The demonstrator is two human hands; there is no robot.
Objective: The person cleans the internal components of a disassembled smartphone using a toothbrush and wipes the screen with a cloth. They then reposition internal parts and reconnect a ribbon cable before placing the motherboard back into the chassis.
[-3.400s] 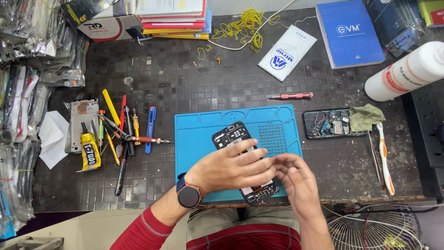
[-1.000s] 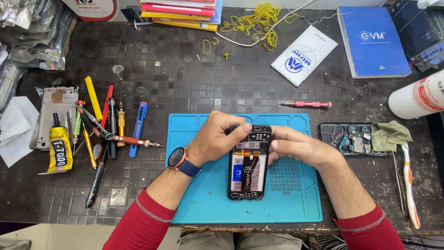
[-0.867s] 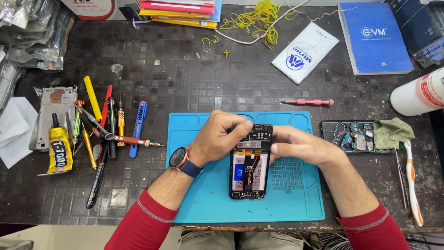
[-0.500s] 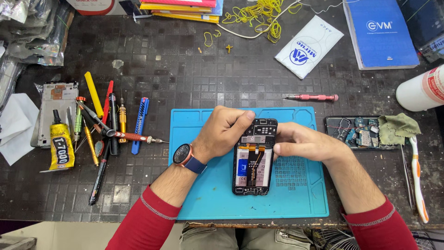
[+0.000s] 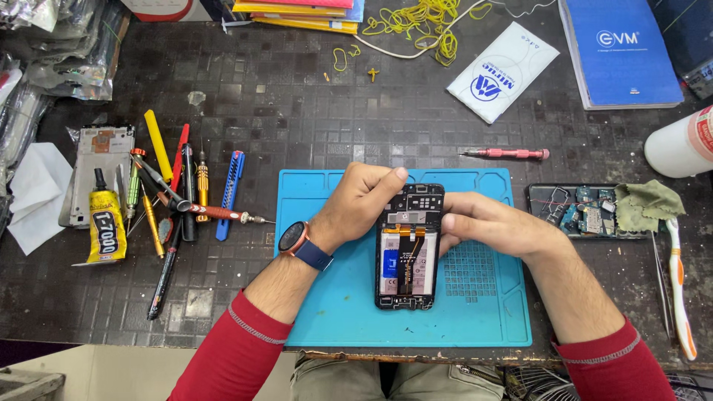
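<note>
In the head view, little has changed since half a second ago: both hands remain at the upper end of the opened smartphone [image 5: 405,249], which lies in the same spot, lengthwise toward the person, on the blue repair mat [image 5: 334,297]. In the oldest picture the phone was still lifted and tilted between the hands; now it lies flat with its back cover off, battery and orange flex cable exposed.

The left hand [image 5: 362,204] is curled, fingertips pressed together against the phone's top left edge. The right hand [image 5: 483,223] lies against the top right edge, its fingers closed on the frame; how firmly it pinches cannot be told. So the phone sits between the two grips, most of its body stretching below them toward the person.

Right of the right hand, off the mat, a second phone shell [image 5: 583,212] holds circuit boards and wires, with a green cloth [image 5: 648,204] over its far end. Beyond the grips lies a red screwdriver [image 5: 509,154]. Left of the left hand, well apart, lie a heap of hand tools [image 5: 178,193] and a yellow glue tube [image 5: 106,226].
</note>
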